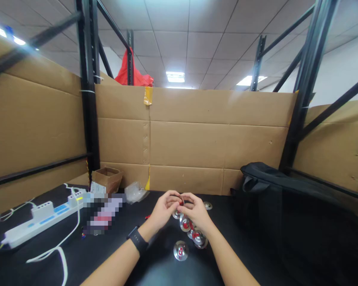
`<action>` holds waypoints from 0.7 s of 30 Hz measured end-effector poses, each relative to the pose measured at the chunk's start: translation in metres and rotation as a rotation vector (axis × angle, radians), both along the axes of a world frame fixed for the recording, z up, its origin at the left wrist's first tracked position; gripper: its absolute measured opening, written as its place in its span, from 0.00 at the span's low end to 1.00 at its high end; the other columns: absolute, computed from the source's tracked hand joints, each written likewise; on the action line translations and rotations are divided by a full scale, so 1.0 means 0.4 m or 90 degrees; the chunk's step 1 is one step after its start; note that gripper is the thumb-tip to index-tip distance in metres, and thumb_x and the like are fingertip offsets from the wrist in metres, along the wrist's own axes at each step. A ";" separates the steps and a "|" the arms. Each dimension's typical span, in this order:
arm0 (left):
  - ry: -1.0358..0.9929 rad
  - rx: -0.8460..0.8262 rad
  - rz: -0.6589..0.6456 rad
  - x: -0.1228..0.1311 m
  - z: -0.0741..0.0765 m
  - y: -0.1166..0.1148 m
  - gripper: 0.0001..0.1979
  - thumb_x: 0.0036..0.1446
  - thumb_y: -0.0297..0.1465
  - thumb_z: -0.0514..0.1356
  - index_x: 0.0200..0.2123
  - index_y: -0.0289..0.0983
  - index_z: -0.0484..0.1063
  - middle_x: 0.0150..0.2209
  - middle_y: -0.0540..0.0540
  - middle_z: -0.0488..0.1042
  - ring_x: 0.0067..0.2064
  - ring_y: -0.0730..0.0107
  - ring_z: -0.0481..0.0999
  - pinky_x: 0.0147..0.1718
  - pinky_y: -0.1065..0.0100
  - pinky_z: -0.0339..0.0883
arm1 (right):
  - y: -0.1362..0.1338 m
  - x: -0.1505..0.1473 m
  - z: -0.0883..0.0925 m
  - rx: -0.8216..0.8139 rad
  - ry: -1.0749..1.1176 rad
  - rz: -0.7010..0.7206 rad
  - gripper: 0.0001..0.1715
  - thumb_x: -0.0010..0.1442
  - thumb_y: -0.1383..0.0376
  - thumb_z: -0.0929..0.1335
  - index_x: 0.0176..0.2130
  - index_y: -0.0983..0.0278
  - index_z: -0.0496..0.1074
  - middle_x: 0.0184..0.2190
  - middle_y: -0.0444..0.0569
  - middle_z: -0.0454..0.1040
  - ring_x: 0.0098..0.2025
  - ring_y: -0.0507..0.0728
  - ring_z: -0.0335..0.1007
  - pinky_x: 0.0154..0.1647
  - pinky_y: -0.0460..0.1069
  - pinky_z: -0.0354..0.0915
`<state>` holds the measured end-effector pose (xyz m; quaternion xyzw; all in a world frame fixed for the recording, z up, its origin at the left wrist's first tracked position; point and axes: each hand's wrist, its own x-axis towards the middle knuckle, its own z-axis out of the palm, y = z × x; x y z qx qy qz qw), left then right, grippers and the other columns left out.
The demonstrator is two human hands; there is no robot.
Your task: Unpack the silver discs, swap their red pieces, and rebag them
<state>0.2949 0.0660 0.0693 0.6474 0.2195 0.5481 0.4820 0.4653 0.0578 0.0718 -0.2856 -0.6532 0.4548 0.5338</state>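
Red-and-silver metal piece [181, 203], mostly hidden, pinched betw. fingers of my L hand [166, 205] & R hand [197, 209]; shiny domed metal discs w/ red bits [198, 238] at 5 o'clock.

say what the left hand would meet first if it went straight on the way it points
Probably the right hand, just across from the left hand; whether they already touch is unclear.
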 end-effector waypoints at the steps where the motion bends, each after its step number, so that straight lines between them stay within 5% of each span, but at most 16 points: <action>1: -0.013 -0.015 -0.006 -0.002 0.001 -0.001 0.18 0.55 0.35 0.67 0.47 0.37 0.67 0.40 0.42 0.78 0.43 0.65 0.79 0.43 0.66 0.72 | 0.000 -0.002 -0.002 -0.012 0.015 0.005 0.29 0.46 0.59 0.79 0.46 0.62 0.72 0.45 0.50 0.76 0.41 0.58 0.78 0.43 0.51 0.73; 8: 0.015 -0.027 -0.032 -0.012 0.010 -0.007 0.17 0.56 0.36 0.66 0.46 0.36 0.70 0.41 0.40 0.80 0.43 0.63 0.79 0.42 0.66 0.72 | -0.004 0.002 0.001 -0.021 0.021 -0.023 0.34 0.41 0.60 0.81 0.46 0.61 0.72 0.42 0.48 0.76 0.34 0.55 0.77 0.36 0.50 0.73; 16: 0.193 0.094 0.093 -0.032 0.004 0.019 0.10 0.59 0.35 0.62 0.40 0.35 0.75 0.40 0.41 0.80 0.42 0.63 0.79 0.45 0.63 0.71 | 0.039 0.058 -0.019 0.057 -0.155 -0.133 0.28 0.41 0.57 0.80 0.41 0.64 0.76 0.32 0.45 0.76 0.26 0.51 0.69 0.25 0.45 0.65; 21: 0.161 0.013 -0.002 -0.015 -0.028 0.031 0.18 0.55 0.39 0.66 0.45 0.34 0.74 0.44 0.38 0.79 0.44 0.62 0.79 0.44 0.64 0.71 | 0.031 0.058 -0.008 0.066 -0.131 -0.125 0.32 0.42 0.56 0.80 0.45 0.64 0.75 0.38 0.49 0.78 0.31 0.54 0.74 0.30 0.47 0.68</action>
